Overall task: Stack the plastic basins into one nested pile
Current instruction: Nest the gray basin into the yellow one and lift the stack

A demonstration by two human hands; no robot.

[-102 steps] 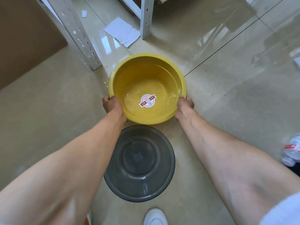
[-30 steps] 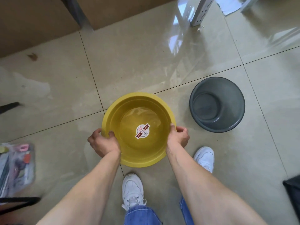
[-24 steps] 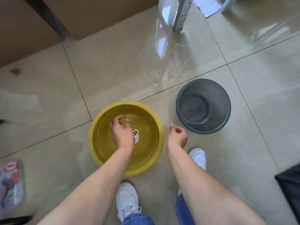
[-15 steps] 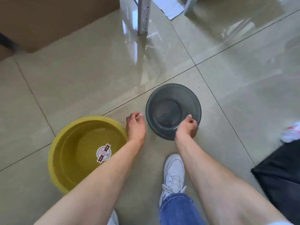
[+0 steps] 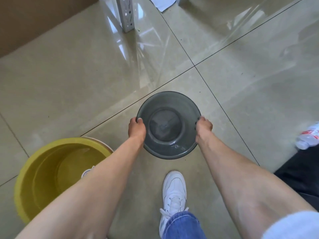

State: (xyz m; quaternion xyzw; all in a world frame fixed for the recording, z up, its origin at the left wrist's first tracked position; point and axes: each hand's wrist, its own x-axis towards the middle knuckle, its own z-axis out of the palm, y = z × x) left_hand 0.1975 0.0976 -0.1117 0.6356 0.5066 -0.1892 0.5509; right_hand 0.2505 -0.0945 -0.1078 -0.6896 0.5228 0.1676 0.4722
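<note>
1. Grey translucent plastic is what both hands are on right now: the grey basin (image 5: 168,125) sits out in front of the person, upright, mouth up, over the tiled floor (image 5: 69,80).
2. Left hand (image 5: 136,128) is curled over the basin's left rim, thumb on the inside edge; right hand (image 5: 203,125) is clamped on the opposite rim. A two-handed, rim-to-rim hold.
3. Whether the basin is resting on the floor or already just clear of it, I cannot tell from this angle.
4. My read on the step: this is the pick-up of the smaller basin, with the nesting itself not yet done.
5. The target looks to be the yellow basin (image 5: 51,171), down at lower left, mouth up on the floor, well apart from the grey one. It is wider, so the grey one should drop inside.
6. A round sticker (image 5: 86,172) peeks out on the yellow basin's bottom, mostly hidden by the left forearm.
7. Next move, as I judge it: lift, carry leftward and toward the body, centre over the yellow mouth, keep it level, lower it in and let go of the rim.
8. In the way? Little. The left forearm crosses over the yellow basin, and the white sneaker (image 5: 174,192) stands between the two.
9. Off the route: a perforated metal post (image 5: 126,14) at top, white paper (image 5: 163,2) beside it, a crumpled plastic bottle (image 5: 309,138) at the right edge above something black (image 5: 302,176).
</note>
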